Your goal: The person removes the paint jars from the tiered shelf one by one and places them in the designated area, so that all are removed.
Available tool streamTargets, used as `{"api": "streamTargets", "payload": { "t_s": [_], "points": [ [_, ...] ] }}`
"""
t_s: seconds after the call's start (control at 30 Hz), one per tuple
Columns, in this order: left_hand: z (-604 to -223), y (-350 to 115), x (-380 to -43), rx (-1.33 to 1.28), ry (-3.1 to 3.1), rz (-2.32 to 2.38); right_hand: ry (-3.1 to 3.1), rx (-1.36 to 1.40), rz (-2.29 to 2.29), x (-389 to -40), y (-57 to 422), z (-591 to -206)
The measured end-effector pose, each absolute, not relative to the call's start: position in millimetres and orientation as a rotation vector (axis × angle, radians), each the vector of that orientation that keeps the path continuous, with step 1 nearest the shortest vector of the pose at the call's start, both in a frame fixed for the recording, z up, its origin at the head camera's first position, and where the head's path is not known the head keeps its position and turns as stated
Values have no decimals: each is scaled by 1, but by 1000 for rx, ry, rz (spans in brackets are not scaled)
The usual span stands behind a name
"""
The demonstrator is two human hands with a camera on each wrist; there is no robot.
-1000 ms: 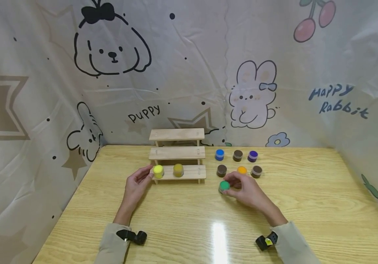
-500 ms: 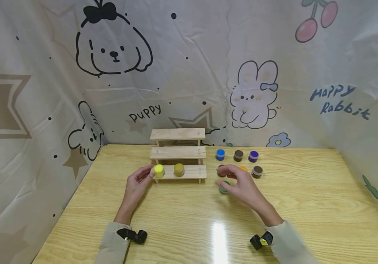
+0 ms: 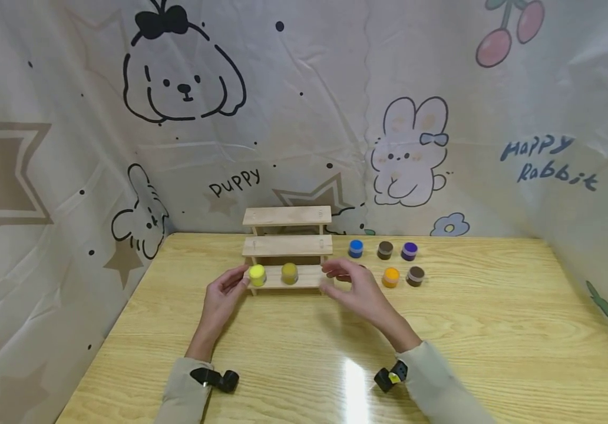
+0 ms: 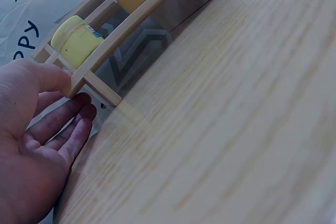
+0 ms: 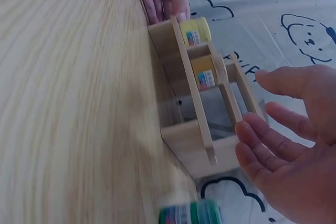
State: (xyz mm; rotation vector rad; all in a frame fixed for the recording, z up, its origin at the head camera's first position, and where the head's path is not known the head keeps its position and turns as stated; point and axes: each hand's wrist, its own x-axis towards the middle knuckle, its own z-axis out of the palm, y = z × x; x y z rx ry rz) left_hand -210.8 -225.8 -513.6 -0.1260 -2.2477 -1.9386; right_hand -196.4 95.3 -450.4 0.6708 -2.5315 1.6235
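Note:
A three-tier wooden display stand (image 3: 287, 245) stands at the back of the table. My left hand (image 3: 223, 299) holds the left end of its lowest shelf, the thumb at the board's corner and the other fingers lower, seen in the left wrist view. On that shelf are a bright yellow paint jar (image 3: 257, 275) next to the hand and a mustard paint jar (image 3: 290, 273) near the middle. My right hand (image 3: 359, 292), empty with thumb and fingers apart, is by the shelf's right end. A green paint jar (image 5: 191, 213) shows in the right wrist view; the hand hides it in the head view.
More paint jars stand right of the stand: a blue jar (image 3: 356, 248), a dark brown jar (image 3: 385, 249), a purple jar (image 3: 409, 251), an orange jar (image 3: 391, 277) and another dark jar (image 3: 415, 276). A printed curtain (image 3: 304, 118) hangs behind the table (image 3: 293, 353).
My right hand has let go of the green paint jar and moved left to the stand's right end, fingers spread. The left hand keeps its place at the stand.

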Motion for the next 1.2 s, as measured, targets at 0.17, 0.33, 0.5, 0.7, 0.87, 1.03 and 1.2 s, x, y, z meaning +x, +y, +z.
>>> {"api": "streamTargets", "payload": {
  "t_s": [0.17,0.33,0.5,0.7,0.87,1.03,1.2],
  "points": [
    [-513,-226,-212,-123,-2234,-1953,-2516,666,1683,-203,79,-452],
    [-514,-227,-212,-95,-2237,-1964,-2509,656,1683,-208,65,-452],
    [-514,-227,-212,-69,-2240,-1980,-2536,673,1660,-216,54,-454],
    [-512,-226,-210,-48,-2233,-2010,-2540,721,1667,-225,40,-457],
    [-511,-225,-210,-62,-2241,-2017,-2562,680,1645,-227,31,-459],
    [-511,-225,-210,-60,-2244,-2016,-2562,655,1600,-228,27,-462],
    [-510,-225,-211,-57,-2245,-2016,-2572,638,1581,-230,24,-467]
  ]
}}
